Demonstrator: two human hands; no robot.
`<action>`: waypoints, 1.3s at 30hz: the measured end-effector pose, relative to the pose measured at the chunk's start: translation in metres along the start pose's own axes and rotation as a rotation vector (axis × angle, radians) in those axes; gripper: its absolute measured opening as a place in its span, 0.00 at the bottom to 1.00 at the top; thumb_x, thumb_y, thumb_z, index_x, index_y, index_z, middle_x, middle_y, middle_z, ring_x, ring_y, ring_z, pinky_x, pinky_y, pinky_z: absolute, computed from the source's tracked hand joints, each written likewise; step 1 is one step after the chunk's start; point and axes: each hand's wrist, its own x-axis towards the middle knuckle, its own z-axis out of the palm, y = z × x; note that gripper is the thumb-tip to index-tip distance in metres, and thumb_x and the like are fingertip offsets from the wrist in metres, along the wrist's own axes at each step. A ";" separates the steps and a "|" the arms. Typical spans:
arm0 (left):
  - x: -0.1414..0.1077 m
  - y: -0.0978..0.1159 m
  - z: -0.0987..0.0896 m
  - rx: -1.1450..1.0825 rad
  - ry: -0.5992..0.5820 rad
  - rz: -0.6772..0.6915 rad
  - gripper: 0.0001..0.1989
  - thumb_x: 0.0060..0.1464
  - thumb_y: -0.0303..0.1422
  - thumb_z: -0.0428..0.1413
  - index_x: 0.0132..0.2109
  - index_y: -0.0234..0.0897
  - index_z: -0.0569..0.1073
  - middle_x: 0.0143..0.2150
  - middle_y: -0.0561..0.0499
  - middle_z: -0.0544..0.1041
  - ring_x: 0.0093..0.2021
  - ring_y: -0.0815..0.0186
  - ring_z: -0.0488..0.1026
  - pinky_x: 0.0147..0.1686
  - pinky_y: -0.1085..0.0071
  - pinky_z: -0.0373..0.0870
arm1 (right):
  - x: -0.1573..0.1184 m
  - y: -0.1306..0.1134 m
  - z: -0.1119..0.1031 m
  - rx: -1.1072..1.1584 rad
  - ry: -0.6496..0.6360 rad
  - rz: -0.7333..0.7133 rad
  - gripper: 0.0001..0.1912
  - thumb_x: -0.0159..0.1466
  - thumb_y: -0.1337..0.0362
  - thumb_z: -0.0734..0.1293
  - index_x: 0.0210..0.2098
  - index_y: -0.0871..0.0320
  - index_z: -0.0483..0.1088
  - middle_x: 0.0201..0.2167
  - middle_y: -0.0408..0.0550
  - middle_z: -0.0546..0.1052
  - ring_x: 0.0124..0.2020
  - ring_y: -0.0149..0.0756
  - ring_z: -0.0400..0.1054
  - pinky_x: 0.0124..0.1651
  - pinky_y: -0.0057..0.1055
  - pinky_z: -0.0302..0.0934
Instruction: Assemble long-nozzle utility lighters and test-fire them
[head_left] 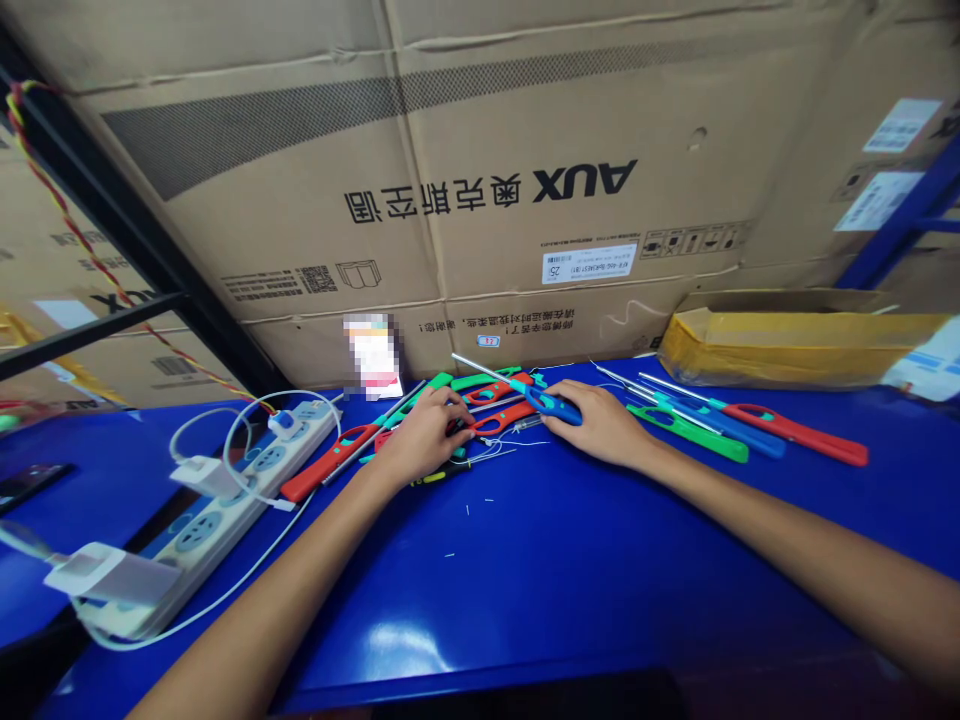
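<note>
My right hand [596,425] is closed round the handle of a blue long-nosed lighter [553,403], whose metal tube points up and left over a pile. Curled fingers of my left hand [427,435] rest in that pile, beside a red lighter [504,418]; whatever they hold is hidden. Another red lighter [330,465] and a green lighter [480,379] lie around the left hand. Below the left hand is a screwdriver [441,474] with a yellow-and-black handle. Thin white wires [517,440] lie between the hands.
Right of my right hand lie a green lighter [694,435], a blue lighter [757,432] and a red lighter [802,430]. Behind them is a yellow-taped carton [787,345]. A power strip [202,535] with chargers and cables is at left. A lit phone [375,355] leans against a big cardboard box [465,130].
</note>
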 end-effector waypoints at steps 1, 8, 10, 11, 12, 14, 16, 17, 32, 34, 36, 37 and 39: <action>0.000 -0.001 0.000 -0.003 0.003 0.006 0.07 0.67 0.36 0.61 0.46 0.40 0.83 0.51 0.44 0.76 0.54 0.52 0.71 0.58 0.53 0.70 | 0.000 -0.001 -0.001 0.007 -0.004 -0.002 0.14 0.68 0.56 0.69 0.51 0.49 0.79 0.50 0.51 0.83 0.48 0.50 0.77 0.51 0.46 0.67; 0.001 -0.002 -0.002 -0.022 0.012 0.051 0.11 0.71 0.34 0.53 0.45 0.37 0.81 0.49 0.43 0.78 0.52 0.54 0.72 0.57 0.53 0.69 | 0.001 0.001 -0.005 0.027 -0.002 -0.006 0.13 0.69 0.56 0.68 0.50 0.51 0.78 0.49 0.50 0.83 0.47 0.49 0.78 0.50 0.45 0.67; 0.001 -0.001 -0.003 -0.012 0.024 0.058 0.12 0.72 0.34 0.52 0.44 0.38 0.80 0.48 0.43 0.78 0.51 0.54 0.73 0.57 0.54 0.69 | 0.002 0.002 -0.005 0.021 0.002 -0.014 0.13 0.69 0.56 0.68 0.50 0.50 0.78 0.50 0.50 0.83 0.48 0.50 0.78 0.50 0.45 0.67; 0.001 -0.001 -0.004 -0.005 0.033 0.063 0.13 0.72 0.34 0.51 0.43 0.38 0.79 0.48 0.43 0.78 0.50 0.55 0.73 0.58 0.54 0.68 | 0.002 0.002 -0.005 0.016 0.004 -0.017 0.13 0.68 0.56 0.68 0.50 0.50 0.78 0.50 0.50 0.83 0.48 0.50 0.78 0.51 0.45 0.67; 0.001 -0.001 -0.004 0.001 0.045 0.065 0.13 0.72 0.33 0.50 0.42 0.39 0.79 0.47 0.44 0.79 0.50 0.55 0.73 0.58 0.54 0.68 | 0.002 0.002 -0.005 0.011 0.006 -0.018 0.14 0.68 0.56 0.68 0.50 0.49 0.78 0.51 0.50 0.83 0.49 0.50 0.78 0.51 0.45 0.68; 0.001 -0.002 -0.006 0.008 0.071 0.053 0.13 0.71 0.33 0.49 0.41 0.39 0.78 0.46 0.44 0.79 0.49 0.55 0.74 0.57 0.54 0.68 | 0.002 0.002 -0.005 0.013 0.009 -0.015 0.14 0.68 0.56 0.68 0.51 0.49 0.78 0.52 0.50 0.83 0.51 0.51 0.78 0.52 0.46 0.68; 0.001 -0.003 -0.008 0.012 0.100 0.020 0.13 0.70 0.33 0.49 0.40 0.38 0.78 0.46 0.43 0.79 0.48 0.55 0.74 0.53 0.56 0.69 | 0.002 0.001 -0.005 0.029 0.007 -0.011 0.14 0.68 0.56 0.68 0.51 0.50 0.78 0.52 0.50 0.83 0.51 0.51 0.78 0.53 0.46 0.67; 0.001 -0.003 -0.009 0.014 0.114 0.003 0.13 0.70 0.34 0.49 0.40 0.38 0.77 0.46 0.43 0.79 0.47 0.55 0.74 0.52 0.56 0.69 | 0.002 0.001 -0.006 0.042 0.007 -0.008 0.14 0.68 0.56 0.68 0.51 0.50 0.77 0.52 0.50 0.83 0.51 0.51 0.77 0.54 0.46 0.67; -0.001 -0.018 -0.028 -0.051 0.246 -0.251 0.13 0.71 0.39 0.48 0.40 0.41 0.74 0.32 0.47 0.80 0.31 0.60 0.74 0.33 0.67 0.62 | 0.002 -0.002 -0.014 0.226 -0.043 0.015 0.16 0.66 0.57 0.69 0.53 0.49 0.73 0.46 0.47 0.83 0.44 0.44 0.76 0.47 0.40 0.66; -0.001 -0.020 -0.028 -0.137 0.247 -0.260 0.13 0.70 0.39 0.50 0.41 0.40 0.75 0.33 0.49 0.82 0.32 0.62 0.75 0.34 0.68 0.65 | 0.003 0.000 -0.016 0.220 -0.085 0.004 0.16 0.65 0.59 0.68 0.53 0.49 0.73 0.47 0.47 0.83 0.47 0.45 0.77 0.50 0.41 0.66; 0.000 -0.024 -0.027 -0.217 0.241 -0.298 0.13 0.69 0.41 0.51 0.42 0.40 0.76 0.33 0.50 0.82 0.31 0.63 0.76 0.35 0.68 0.67 | 0.004 0.004 -0.017 0.206 -0.117 0.013 0.17 0.64 0.62 0.68 0.52 0.49 0.73 0.47 0.47 0.83 0.48 0.46 0.77 0.52 0.42 0.66; 0.000 -0.027 -0.027 -0.249 0.238 -0.323 0.14 0.69 0.42 0.51 0.42 0.39 0.77 0.33 0.50 0.82 0.30 0.63 0.76 0.35 0.68 0.68 | 0.005 0.006 -0.017 0.206 -0.125 0.022 0.16 0.64 0.62 0.68 0.52 0.49 0.73 0.47 0.47 0.83 0.47 0.46 0.77 0.51 0.41 0.67; 0.001 -0.032 -0.025 -0.307 0.234 -0.369 0.16 0.68 0.44 0.52 0.41 0.39 0.77 0.34 0.49 0.83 0.30 0.62 0.76 0.35 0.67 0.69 | 0.006 0.009 -0.018 0.229 -0.138 0.036 0.14 0.65 0.60 0.68 0.51 0.49 0.73 0.45 0.46 0.83 0.45 0.46 0.77 0.49 0.41 0.67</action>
